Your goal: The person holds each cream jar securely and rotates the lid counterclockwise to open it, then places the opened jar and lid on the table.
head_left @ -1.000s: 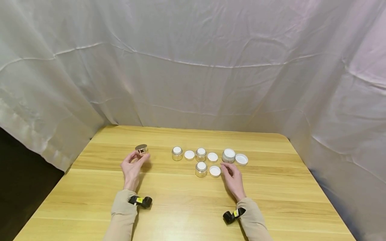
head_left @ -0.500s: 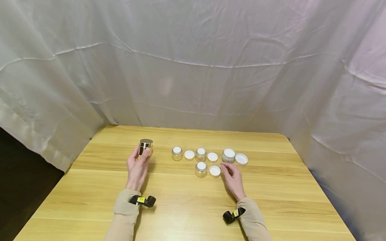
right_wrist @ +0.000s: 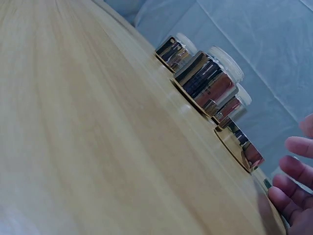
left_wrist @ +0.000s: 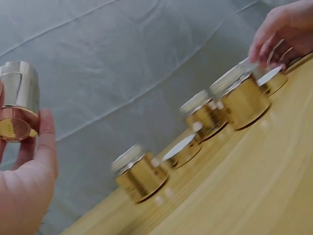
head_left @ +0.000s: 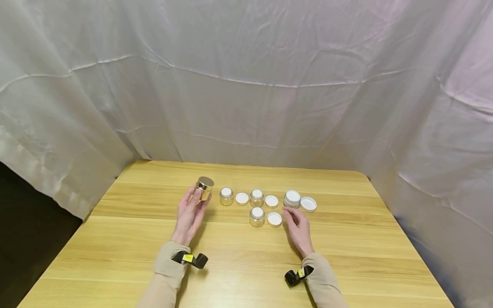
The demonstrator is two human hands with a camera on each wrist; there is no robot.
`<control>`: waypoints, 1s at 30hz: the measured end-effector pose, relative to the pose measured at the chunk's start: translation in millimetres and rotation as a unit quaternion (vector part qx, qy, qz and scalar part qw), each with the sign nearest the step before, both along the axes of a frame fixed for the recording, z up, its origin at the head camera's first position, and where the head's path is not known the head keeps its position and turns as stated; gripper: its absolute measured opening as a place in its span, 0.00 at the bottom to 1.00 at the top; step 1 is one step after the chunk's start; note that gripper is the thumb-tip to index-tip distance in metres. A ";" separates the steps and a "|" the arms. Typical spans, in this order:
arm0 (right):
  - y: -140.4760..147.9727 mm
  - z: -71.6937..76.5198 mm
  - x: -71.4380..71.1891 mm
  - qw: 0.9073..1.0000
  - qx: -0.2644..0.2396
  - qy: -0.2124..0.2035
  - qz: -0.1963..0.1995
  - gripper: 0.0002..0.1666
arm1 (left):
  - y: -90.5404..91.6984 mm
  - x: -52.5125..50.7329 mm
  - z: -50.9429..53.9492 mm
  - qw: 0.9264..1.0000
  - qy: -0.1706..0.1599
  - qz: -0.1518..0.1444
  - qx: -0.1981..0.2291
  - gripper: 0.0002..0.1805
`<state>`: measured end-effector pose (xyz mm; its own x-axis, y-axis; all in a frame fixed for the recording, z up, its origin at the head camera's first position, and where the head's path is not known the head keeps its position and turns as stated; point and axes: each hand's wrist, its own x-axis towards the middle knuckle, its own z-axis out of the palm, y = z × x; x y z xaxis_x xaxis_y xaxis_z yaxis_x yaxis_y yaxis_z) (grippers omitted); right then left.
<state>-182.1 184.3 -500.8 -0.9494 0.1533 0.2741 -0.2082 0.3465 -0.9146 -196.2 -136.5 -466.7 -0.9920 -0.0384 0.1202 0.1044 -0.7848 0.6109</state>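
Note:
My left hand [head_left: 188, 217] grips a shiny gold cosmetic jar [head_left: 205, 189] with its lid on, raised above the table and slightly tilted. The left wrist view shows the base of that jar [left_wrist: 20, 95] between thumb and fingers. Just right of it stands an open gold jar [head_left: 226, 199] with a white top, beside an upturned lid [head_left: 242, 198]. My right hand [head_left: 298, 230] rests on the table, fingers loosely bent and holding nothing. Closest to its fingertips lies the front upturned lid [head_left: 274, 219], right of the front jar [head_left: 256, 218].
Farther back stand a middle jar [head_left: 256, 199] with its upturned lid [head_left: 271, 201], and a wider pale jar [head_left: 292, 199] with a larger lid [head_left: 308, 204]. The wooden table [head_left: 215, 273] meets a grey curtain [head_left: 246, 115] behind and at the sides.
My left hand has lifted the closed jar and carried it rightward, toward the row of open jars. The right hand and the other jars and lids have stayed put.

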 end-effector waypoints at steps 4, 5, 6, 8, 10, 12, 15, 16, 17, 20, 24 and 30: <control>3.1 -15.1 -7.5 1.000 -0.011 0.018 -0.019 0.14 | 13.5 2.3 0.5 0.999 -0.010 -0.043 -0.018 0.14; 3.2 -16.6 -8.4 0.999 -0.018 0.024 -0.023 0.14 | 16.9 2.8 0.3 0.998 -0.011 -0.053 -0.023 0.14; 3.0 -17.5 -8.8 0.999 -0.025 0.033 -0.029 0.13 | 20.2 3.4 0.1 0.998 -0.013 -0.062 -0.029 0.14; 1.6 -17.2 -8.3 0.997 -0.038 0.050 -0.037 0.13 | 26.7 4.9 -0.3 0.996 -0.020 -0.081 -0.035 0.15; -1.4 -12.1 -5.8 0.996 -0.054 0.066 -0.040 0.12 | 32.9 6.4 -0.4 0.994 -0.029 -0.098 -0.044 0.15; -5.9 -1.9 -0.8 0.994 -0.063 0.081 -0.035 0.12 | 38.9 8.0 0.0 0.992 -0.040 -0.111 -0.050 0.15; -12.9 17.7 7.6 0.993 -0.063 0.102 -0.013 0.12 | 46.8 10.1 0.4 0.988 -0.056 -0.134 -0.058 0.15; -15.3 23.4 9.7 0.992 -0.058 0.111 -0.007 0.11 | 49.2 10.7 0.3 0.986 -0.059 -0.142 -0.064 0.15; -17.8 28.1 11.2 0.991 -0.050 0.120 0.001 0.11 | 51.7 11.4 0.4 0.984 -0.061 -0.149 -0.071 0.15; -25.1 33.7 10.7 0.988 -0.025 0.148 0.022 0.11 | 58.2 13.3 -0.4 0.977 -0.065 -0.172 -0.103 0.15; -34.2 30.9 6.4 0.983 0.012 0.169 0.068 0.14 | 65.1 14.4 -3.7 0.966 -0.056 -0.203 -0.151 0.19; -48.5 37.8 11.6 0.974 0.043 0.155 0.156 0.16 | 70.2 15.3 -10.8 0.952 -0.031 -0.238 -0.192 0.19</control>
